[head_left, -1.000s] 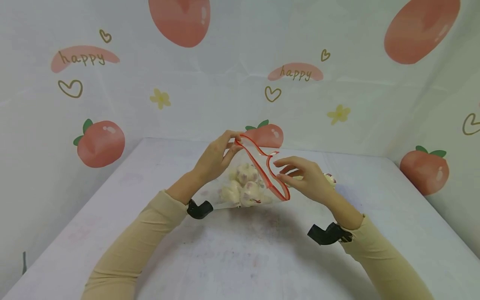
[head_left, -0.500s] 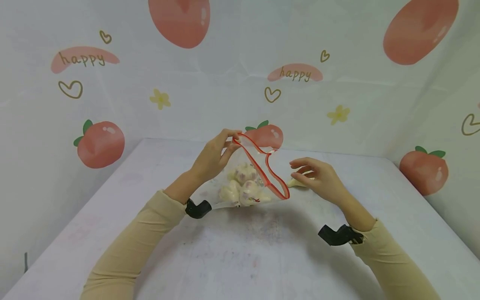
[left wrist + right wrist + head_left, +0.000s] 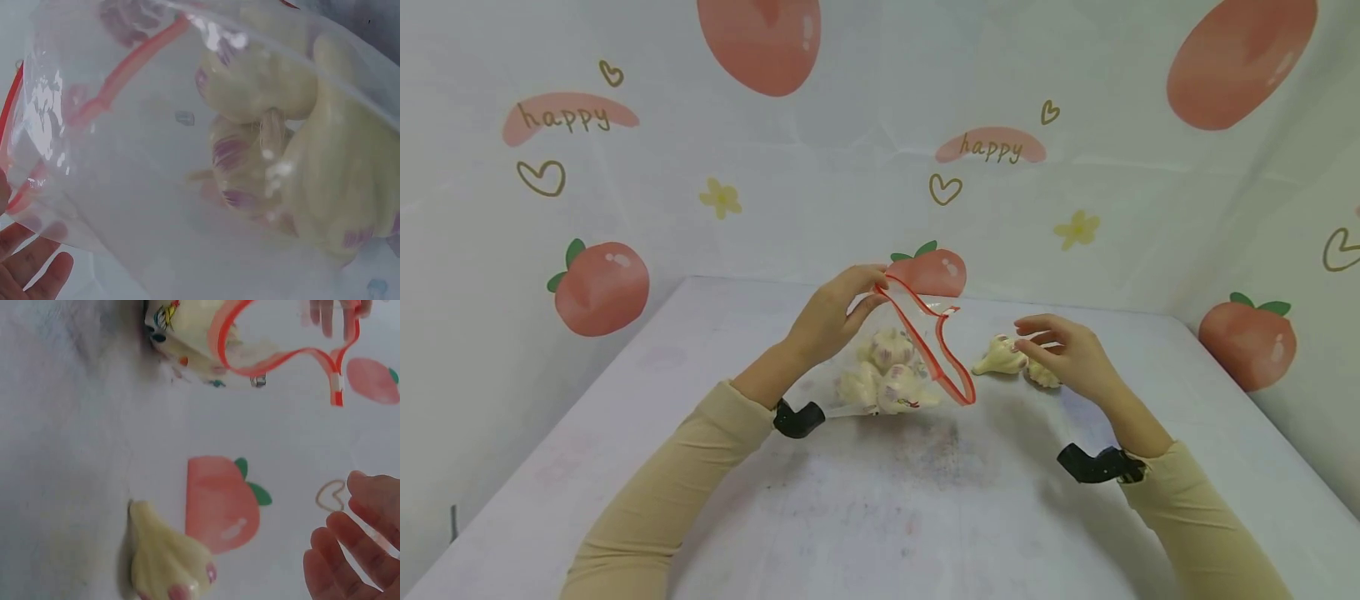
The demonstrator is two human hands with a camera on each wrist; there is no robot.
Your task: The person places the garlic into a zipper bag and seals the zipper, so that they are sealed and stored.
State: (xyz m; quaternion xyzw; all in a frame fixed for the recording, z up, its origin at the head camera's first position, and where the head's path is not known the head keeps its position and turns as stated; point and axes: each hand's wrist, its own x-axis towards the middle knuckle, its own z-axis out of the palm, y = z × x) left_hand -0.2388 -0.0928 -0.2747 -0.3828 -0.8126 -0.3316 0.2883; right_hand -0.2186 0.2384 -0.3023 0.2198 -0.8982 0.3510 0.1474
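A clear zip bag (image 3: 951, 354) with a red-edged mouth stands tilted at mid-table, its mouth facing right. Inside lie several garlic bulbs (image 3: 892, 390), seen close through the plastic in the left wrist view. The left hand (image 3: 837, 312) pinches the upper corner of the mouth between thumb and fingers. To the right of the bag, the right hand (image 3: 1071, 354) hovers above two loose garlic bulbs, one with its stem pointing left (image 3: 1002, 357) and another (image 3: 1043, 373) partly behind the fingers. Its fingers are loosely bent and hold nothing.
The white table (image 3: 850, 517) has faint stains. Behind it hangs a white printed backdrop (image 3: 835, 167) with peaches and lettering. Black wrist mounts (image 3: 1093, 463) sit at both cuffs.
The right hand has moved right, away from the bag's mouth, to over the loose garlic, uncovering one bulb. The left hand keeps its pinch on the bag, with only a slight shift.
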